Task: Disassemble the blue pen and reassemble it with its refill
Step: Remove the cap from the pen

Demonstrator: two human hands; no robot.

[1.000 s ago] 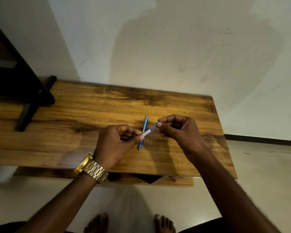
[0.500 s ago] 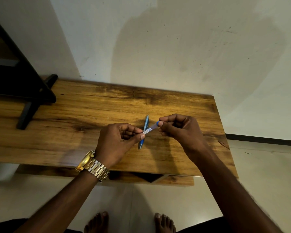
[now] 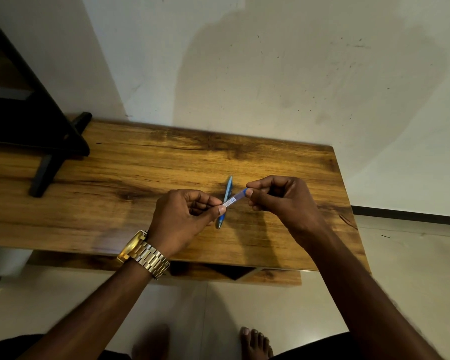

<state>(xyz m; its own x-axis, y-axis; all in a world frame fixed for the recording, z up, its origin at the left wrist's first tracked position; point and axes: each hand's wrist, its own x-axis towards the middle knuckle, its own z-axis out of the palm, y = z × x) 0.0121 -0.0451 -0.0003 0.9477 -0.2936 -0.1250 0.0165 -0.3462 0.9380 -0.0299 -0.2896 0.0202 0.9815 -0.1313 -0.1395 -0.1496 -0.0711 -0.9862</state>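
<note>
Both hands hold one thin pen part (image 3: 233, 200) above the wooden table (image 3: 146, 162); it is pale with a blue end and a small printed label, and it slants up to the right. My left hand (image 3: 185, 219) pinches its lower left end with thumb and forefinger. My right hand (image 3: 278, 201) pinches the blue upper right end. A second blue pen piece (image 3: 226, 201) lies on the table beneath them, pointing away from me, partly hidden by the held part and my left thumb.
A black stand (image 3: 44, 141) with a slanted leg sits on the table's left end. The wall rises directly behind the table. A lower wooden shelf (image 3: 270, 278) shows under the near edge. My bare feet (image 3: 255, 341) stand on the tiled floor.
The hands and held part stay almost still over the blue piece; only the view shifts slightly.
</note>
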